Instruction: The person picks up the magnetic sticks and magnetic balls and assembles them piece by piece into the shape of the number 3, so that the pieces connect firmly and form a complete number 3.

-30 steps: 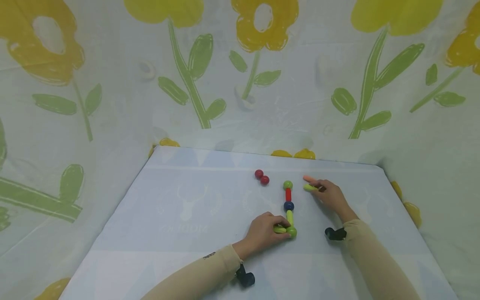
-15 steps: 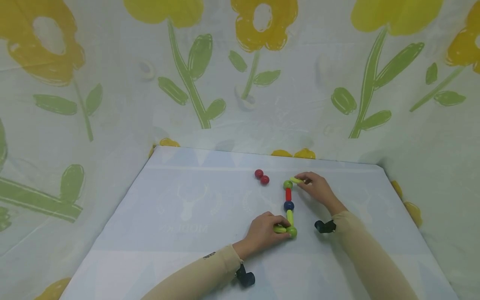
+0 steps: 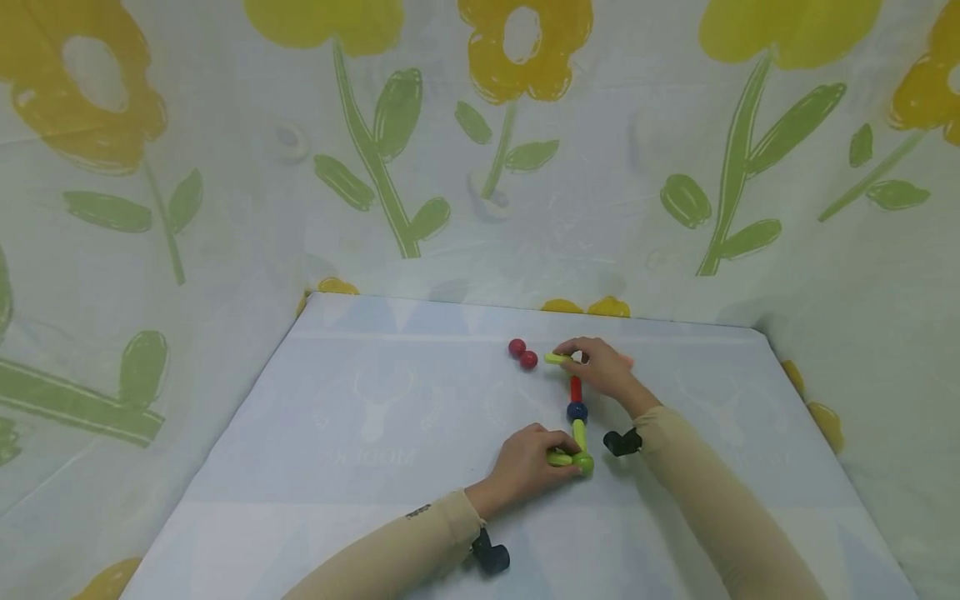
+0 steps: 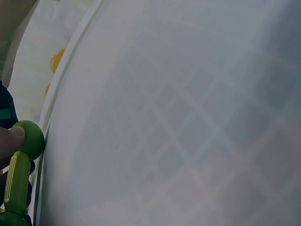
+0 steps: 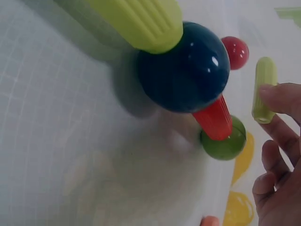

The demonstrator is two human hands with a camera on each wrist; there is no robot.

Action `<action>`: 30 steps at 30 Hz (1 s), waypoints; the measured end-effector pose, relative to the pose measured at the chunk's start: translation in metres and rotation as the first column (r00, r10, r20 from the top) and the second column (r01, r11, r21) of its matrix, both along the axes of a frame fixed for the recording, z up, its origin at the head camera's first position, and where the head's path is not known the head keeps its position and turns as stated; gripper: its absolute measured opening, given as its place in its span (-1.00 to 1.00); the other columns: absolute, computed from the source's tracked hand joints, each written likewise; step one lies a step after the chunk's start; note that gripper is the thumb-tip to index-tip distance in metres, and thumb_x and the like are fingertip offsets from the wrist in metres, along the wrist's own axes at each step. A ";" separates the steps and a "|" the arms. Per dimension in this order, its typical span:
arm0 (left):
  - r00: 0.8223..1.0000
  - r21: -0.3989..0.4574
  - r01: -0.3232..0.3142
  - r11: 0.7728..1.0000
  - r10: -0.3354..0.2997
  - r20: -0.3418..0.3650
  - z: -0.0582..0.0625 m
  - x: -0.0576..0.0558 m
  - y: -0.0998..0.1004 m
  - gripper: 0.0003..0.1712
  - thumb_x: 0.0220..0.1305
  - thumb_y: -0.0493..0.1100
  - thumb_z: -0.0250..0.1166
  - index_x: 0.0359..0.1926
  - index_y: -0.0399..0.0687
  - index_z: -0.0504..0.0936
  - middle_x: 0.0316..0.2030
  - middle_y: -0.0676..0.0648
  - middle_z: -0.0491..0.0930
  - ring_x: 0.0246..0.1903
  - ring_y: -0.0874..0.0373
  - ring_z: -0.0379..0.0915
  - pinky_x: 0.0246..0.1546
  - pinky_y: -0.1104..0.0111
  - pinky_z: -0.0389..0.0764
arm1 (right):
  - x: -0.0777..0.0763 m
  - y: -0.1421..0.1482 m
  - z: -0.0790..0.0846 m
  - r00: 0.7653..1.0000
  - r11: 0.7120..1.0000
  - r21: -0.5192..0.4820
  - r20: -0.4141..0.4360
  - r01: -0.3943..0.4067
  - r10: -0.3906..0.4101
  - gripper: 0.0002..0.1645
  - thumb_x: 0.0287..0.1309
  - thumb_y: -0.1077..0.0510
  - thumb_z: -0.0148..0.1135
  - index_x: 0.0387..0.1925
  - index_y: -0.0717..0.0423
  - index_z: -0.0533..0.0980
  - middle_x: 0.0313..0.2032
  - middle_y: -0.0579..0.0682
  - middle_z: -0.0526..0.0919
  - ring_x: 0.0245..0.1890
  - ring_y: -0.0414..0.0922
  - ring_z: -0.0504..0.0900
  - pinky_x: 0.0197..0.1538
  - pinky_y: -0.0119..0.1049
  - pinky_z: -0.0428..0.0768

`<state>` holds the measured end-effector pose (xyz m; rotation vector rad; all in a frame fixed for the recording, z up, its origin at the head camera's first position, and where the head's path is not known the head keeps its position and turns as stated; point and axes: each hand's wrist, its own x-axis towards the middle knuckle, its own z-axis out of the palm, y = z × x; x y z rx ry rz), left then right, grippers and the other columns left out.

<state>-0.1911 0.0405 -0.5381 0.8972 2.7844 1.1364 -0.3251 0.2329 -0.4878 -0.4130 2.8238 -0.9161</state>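
Note:
A chain of toy balls and rods lies on the table. Its near green ball [image 3: 582, 464] joins a yellow-green rod [image 3: 579, 435], then a blue ball [image 3: 577, 412], a red rod [image 3: 575, 389] and a far green ball [image 5: 225, 141]. My left hand [image 3: 525, 468] pinches the near ball, its thumb pressed to the side; a second yellow-green rod [image 3: 558, 459] runs leftward from that ball, partly under the fingers. Between thumb and fingers my right hand [image 3: 602, 369] pinches a loose yellow-green rod [image 3: 557, 358], held beyond the far ball, which the hand hides in the head view.
Two red balls [image 3: 522, 354] sit together just left of the right hand. Behind that hand, an orange piece [image 3: 627, 361] shows in part. The pale table [image 3: 337, 433] ends at a flower-printed curtain [image 3: 592, 217].
My right hand has carried the yellow-green rod leftward, away from the orange piece and across the chain's far end toward the red balls. My left hand stays put on the near green ball.

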 end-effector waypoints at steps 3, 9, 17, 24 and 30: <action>1.000 0.007 0.001 1.000 -0.001 -0.001 -0.001 0.000 0.000 -0.72 0.19 0.11 0.50 -0.08 0.27 0.76 -0.26 0.31 0.66 -0.27 0.41 0.38 -0.28 0.59 0.38 | 0.001 -0.006 0.000 1.000 1.000 -0.008 0.020 -0.016 0.016 -0.71 0.35 0.15 0.31 0.08 -0.04 0.66 0.04 0.02 0.69 -0.05 0.05 0.51 -0.03 -0.09 0.57; 1.000 0.007 0.007 1.000 -0.006 -0.014 -0.002 -0.001 0.000 -0.73 0.20 0.11 0.50 -0.08 0.28 0.76 -0.26 0.32 0.66 -0.27 0.42 0.38 -0.29 0.60 0.37 | 0.001 -0.010 -0.004 0.999 1.000 -0.030 0.038 -0.006 0.007 -0.73 0.33 0.19 0.31 0.04 -0.03 0.67 0.05 0.02 0.69 0.17 0.09 0.54 0.22 0.11 0.50; 1.000 0.008 0.006 1.000 -0.006 -0.028 -0.002 -0.002 0.000 -0.73 0.18 0.10 0.51 -0.10 0.27 0.76 -0.29 0.33 0.66 -0.28 0.43 0.39 -0.31 0.60 0.36 | 0.000 -0.009 -0.012 0.998 0.999 0.018 0.054 0.029 -0.030 -0.72 0.34 0.16 0.31 0.05 -0.09 0.67 0.04 0.02 0.65 0.14 0.10 0.49 0.21 0.10 0.50; 0.999 0.008 0.006 1.000 -0.005 -0.040 -0.001 -0.002 0.000 -0.73 0.18 0.10 0.51 -0.09 0.27 0.77 -0.29 0.32 0.66 -0.29 0.43 0.39 -0.32 0.60 0.36 | 0.002 -0.011 -0.011 0.994 0.997 0.052 0.084 0.065 -0.069 -0.72 0.33 0.13 0.33 0.05 -0.12 0.68 0.03 0.05 0.60 0.07 0.06 0.41 0.18 0.08 0.47; 0.999 0.003 0.003 1.000 -0.002 -0.032 0.000 -0.001 0.001 -0.73 0.19 0.10 0.51 -0.09 0.26 0.77 -0.29 0.32 0.67 -0.29 0.42 0.38 -0.32 0.60 0.35 | -0.002 -0.013 -0.010 0.995 0.993 0.105 0.076 0.059 -0.067 -0.69 0.32 0.11 0.33 0.07 -0.12 0.68 0.01 -0.01 0.67 0.01 0.03 0.39 0.11 0.02 0.45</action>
